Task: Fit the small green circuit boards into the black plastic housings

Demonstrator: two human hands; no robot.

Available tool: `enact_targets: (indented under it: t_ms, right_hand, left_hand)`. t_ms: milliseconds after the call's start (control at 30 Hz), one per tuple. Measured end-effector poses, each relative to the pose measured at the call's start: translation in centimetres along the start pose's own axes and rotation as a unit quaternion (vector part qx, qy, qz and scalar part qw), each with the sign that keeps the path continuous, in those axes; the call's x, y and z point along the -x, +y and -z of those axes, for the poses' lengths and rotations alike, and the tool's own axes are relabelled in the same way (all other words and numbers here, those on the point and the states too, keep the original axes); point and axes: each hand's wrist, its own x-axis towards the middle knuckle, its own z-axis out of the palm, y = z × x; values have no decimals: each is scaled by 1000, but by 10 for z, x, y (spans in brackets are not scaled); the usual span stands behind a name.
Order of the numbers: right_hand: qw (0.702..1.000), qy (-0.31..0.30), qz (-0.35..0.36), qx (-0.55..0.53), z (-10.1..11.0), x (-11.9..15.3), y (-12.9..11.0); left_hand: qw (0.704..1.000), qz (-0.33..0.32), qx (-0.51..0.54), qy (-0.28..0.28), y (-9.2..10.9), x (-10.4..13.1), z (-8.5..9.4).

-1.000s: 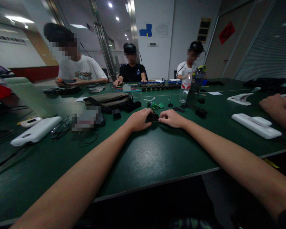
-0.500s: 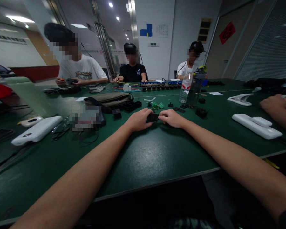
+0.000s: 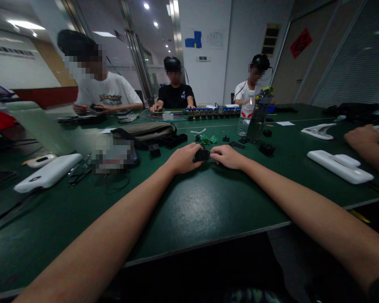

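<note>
My left hand (image 3: 185, 158) is closed around a small black plastic housing (image 3: 202, 155) a little above the green table (image 3: 192, 210). At the housing's right end, the thumb and fingers of my right hand (image 3: 226, 157) are pinched together; whatever lies between those fingertips is too small and hidden to name. Just beyond my hands lie small green circuit boards (image 3: 213, 139). Black plastic pieces (image 3: 236, 144) rest past my right hand, and a black block (image 3: 154, 150) sits to the left of my left hand.
A clear water bottle (image 3: 246, 113) and a dark bottle (image 3: 261, 113) stand behind my right hand. White devices (image 3: 339, 167) lie at right, another (image 3: 49, 171) at left. A grey-brown bag (image 3: 142, 131) is beyond. Several people sit around the table; a co-worker's hand (image 3: 364, 138) is at right.
My hands and the black housing stay in nearly the same place. The housing looks slightly turned between my fingers.
</note>
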Motion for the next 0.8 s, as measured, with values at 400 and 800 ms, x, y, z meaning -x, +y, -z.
enact_targets:
  t_ms: [400,800]
  right_hand:
    - [994,60,-42,84,6,-1,5]
    - [996,21,-53,72,8,-2,9]
  left_hand:
    - [996,62,-60,1,1,1,6]
    - [995,77,-63,-12,-2,0,4]
